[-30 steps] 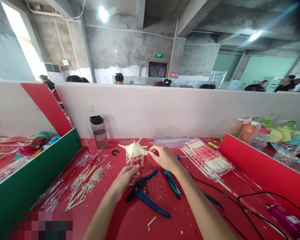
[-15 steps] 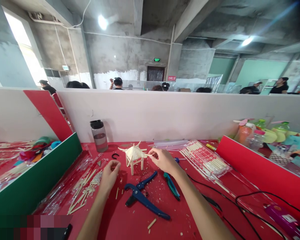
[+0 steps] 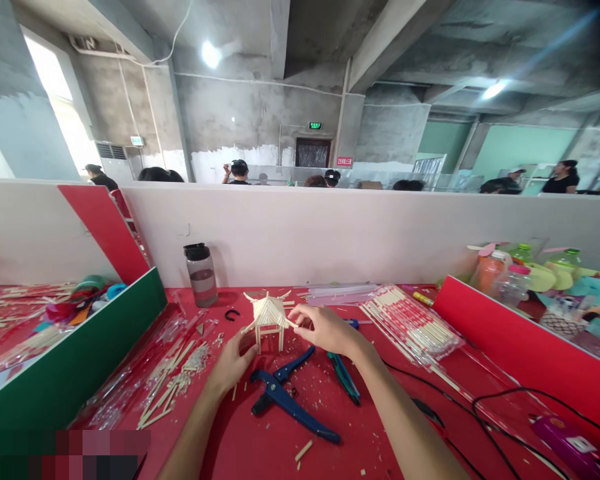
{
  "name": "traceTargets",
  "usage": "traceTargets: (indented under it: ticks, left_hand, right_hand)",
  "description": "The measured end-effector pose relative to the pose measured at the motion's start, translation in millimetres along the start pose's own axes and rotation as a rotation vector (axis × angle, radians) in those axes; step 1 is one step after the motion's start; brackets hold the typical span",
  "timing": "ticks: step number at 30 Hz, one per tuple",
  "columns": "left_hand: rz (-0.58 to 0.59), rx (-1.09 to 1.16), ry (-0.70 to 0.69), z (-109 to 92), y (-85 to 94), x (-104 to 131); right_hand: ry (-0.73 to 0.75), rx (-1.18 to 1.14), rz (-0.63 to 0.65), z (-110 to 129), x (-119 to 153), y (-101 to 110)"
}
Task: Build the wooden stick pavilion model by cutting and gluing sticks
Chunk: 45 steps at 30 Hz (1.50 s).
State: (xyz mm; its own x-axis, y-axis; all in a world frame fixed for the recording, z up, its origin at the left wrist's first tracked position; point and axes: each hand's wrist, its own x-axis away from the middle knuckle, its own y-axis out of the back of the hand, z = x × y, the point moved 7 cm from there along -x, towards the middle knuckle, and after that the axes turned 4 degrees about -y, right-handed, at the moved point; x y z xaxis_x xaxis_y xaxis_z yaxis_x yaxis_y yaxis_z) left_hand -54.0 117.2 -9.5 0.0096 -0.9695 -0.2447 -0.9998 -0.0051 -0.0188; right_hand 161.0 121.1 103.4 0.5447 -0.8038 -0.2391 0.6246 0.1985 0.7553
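A small pavilion model (image 3: 269,319) made of pale wooden sticks stands on the red table (image 3: 260,447). My right hand (image 3: 323,328) pinches the roof's right edge. My left hand (image 3: 231,362) reaches up from the lower left, and its fingertips touch the model's front left leg. Blue-handled cutters (image 3: 287,399) lie on the table just in front of both hands. A teal-handled tool (image 3: 344,377) lies beside them, under my right wrist.
A dark water bottle (image 3: 201,274) stands at the back by the white partition (image 3: 330,233). Packs of chopsticks (image 3: 410,327) lie at right, loose sticks and offcuts (image 3: 173,383) at left. Black cables (image 3: 495,413) cross the right side. Green and red dividers flank the table. Other people work beyond.
My left hand left the cutters, swung out to the left, then came back to the model's leg. My right hand stayed on the roof edge. The camera tilted slightly.
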Motion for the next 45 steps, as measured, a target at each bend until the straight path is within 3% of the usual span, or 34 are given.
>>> traceTargets:
  ticks: [12,18,24,35,45]
  left_hand:
    - [-0.059,-0.300,-0.091,0,8.2,-5]
    - [0.015,-0.463,-0.141,1,4.5,-6]
    - [0.060,-0.578,-0.164,1,1.1,-5]
    - [0.083,-0.665,-0.162,-7,-4.6,-2]
    - [0.140,-0.704,-0.106,-4,-0.4,-4]
  right_hand:
    - [0.028,-0.047,0.058,9,1,-8]
    - [0.029,-0.001,0.035,11,-1,-11]
    - [0.043,0.185,-0.037,14,-1,-13]
    - [0.025,0.343,-0.098,10,-3,-13]
    - [0.014,0.272,-0.016,2,-1,-7]
